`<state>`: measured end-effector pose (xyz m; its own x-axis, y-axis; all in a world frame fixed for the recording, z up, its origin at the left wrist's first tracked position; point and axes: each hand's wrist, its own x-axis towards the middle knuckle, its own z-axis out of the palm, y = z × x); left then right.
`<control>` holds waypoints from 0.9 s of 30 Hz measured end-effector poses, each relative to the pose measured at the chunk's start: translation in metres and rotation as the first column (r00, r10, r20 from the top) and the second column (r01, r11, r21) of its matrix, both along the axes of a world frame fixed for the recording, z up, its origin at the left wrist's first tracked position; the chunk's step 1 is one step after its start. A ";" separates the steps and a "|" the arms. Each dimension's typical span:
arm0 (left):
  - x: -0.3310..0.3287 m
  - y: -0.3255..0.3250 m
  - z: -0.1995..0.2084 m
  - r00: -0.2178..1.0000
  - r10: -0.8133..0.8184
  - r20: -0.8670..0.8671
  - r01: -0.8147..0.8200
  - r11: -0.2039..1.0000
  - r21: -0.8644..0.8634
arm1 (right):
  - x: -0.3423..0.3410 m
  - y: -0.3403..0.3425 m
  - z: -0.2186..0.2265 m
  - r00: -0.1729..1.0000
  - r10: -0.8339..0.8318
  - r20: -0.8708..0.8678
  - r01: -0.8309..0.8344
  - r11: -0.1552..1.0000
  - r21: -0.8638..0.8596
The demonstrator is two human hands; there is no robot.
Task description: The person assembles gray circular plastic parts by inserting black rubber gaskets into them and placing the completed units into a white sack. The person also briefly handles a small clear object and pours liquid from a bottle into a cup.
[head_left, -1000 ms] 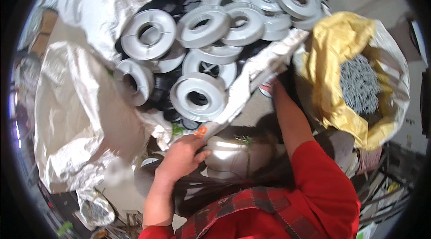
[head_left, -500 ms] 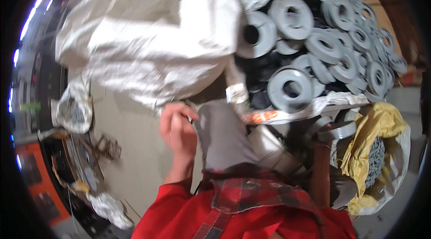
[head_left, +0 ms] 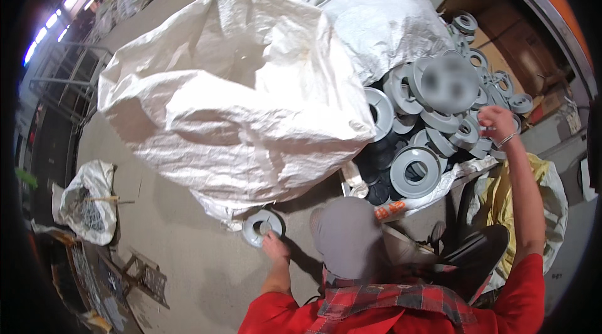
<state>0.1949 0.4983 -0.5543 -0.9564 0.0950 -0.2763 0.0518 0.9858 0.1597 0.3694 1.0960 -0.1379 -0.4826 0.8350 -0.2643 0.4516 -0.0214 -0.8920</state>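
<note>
My left hand (head_left: 276, 248) pinches the near edge of a round grey plastic flanged ring (head_left: 250, 234) with a hole in its middle. That ring is low, beside the bottom of a big white woven sack (head_left: 251, 152) that gapes at the top. Over at the right, my right hand (head_left: 498, 122) reaches to the far-right side of a heap of similar grey rings (head_left: 414, 171). Its fingers are curled at the heap, and whatever they hold is hidden. Several black round parts (head_left: 376, 193) lie beneath the grey rings.
A full white sack (head_left: 376, 20) stands behind the heap, near an open cardboard box (head_left: 514, 39). At right is a yellow-lined sack (head_left: 498, 208). A small sack of metal pieces (head_left: 91, 208) and a rusty metal frame (head_left: 145, 277) stand on the left floor.
The view has shifted. My left hand, earlier raised by my knee, now holds a ring near the sack. My right hand has moved from a ring by the yellow-lined sack up to the heap.
</note>
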 end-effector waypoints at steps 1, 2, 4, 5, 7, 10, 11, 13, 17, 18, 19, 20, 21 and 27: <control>-0.009 -0.004 0.000 0.997 0.015 0.078 -0.016 1.000 0.004 | -0.008 -0.021 -0.009 0.997 0.060 0.053 -0.063 0.997 0.053; -0.008 -0.016 0.000 0.986 0.059 0.156 -0.059 0.998 -0.005 | -0.025 -0.042 -0.020 0.983 0.146 0.109 -0.156 0.984 0.091; 0.004 -0.014 0.008 0.999 -0.037 0.024 0.036 0.998 0.054 | -0.043 -0.079 -0.040 0.906 0.350 0.237 -0.423 0.754 0.503; 0.015 -0.011 0.049 0.999 -0.021 0.036 0.019 0.999 0.037 | -0.066 -0.115 -0.027 0.879 0.420 0.225 -0.475 0.732 0.488; 0.040 -0.030 0.071 0.986 0.056 -0.159 -0.032 0.987 0.155 | -0.120 -0.156 -0.010 0.672 0.711 0.207 -0.609 0.371 0.701; 0.041 -0.034 0.131 0.822 0.497 -0.279 -0.343 0.823 0.453 | -0.185 -0.190 0.003 0.496 0.834 0.243 -0.491 0.038 0.871; 0.026 -0.035 0.171 0.783 0.467 -0.410 -0.191 0.809 0.557 | -0.207 -0.192 -0.010 0.502 0.824 0.261 -0.500 0.031 0.865; -0.010 0.006 0.298 0.730 0.511 -0.453 0.112 0.565 0.818 | -0.240 -0.210 -0.020 0.230 0.863 0.450 -0.813 -0.083 0.576; -0.082 0.085 0.451 0.668 -0.033 -0.743 0.661 0.485 0.573 | -0.216 -0.248 -0.045 -0.181 0.779 0.600 -0.835 -0.444 0.325; -0.100 0.124 0.485 0.454 -0.273 -0.848 0.722 0.671 0.171 | -0.208 -0.248 -0.052 -0.177 0.750 0.637 -0.810 -0.478 0.338; -0.116 0.156 0.493 0.450 -0.381 -0.808 0.739 0.666 0.097 | -0.205 -0.248 -0.049 -0.154 0.790 0.594 -0.834 -0.426 0.350; -0.124 0.175 0.500 0.446 -0.483 -0.754 0.750 0.662 0.020 | -0.202 -0.252 -0.042 -0.138 0.827 0.546 -0.850 -0.381 0.363; -0.133 0.190 0.499 0.639 -0.470 -0.608 0.639 0.765 0.080 | -0.198 -0.253 -0.032 -0.121 0.823 0.555 -0.874 -0.354 0.333; -0.125 0.178 0.445 0.892 -0.422 0.161 0.434 0.899 -0.052 | -0.163 -0.251 -0.004 -0.077 0.833 0.547 -0.968 -0.194 0.159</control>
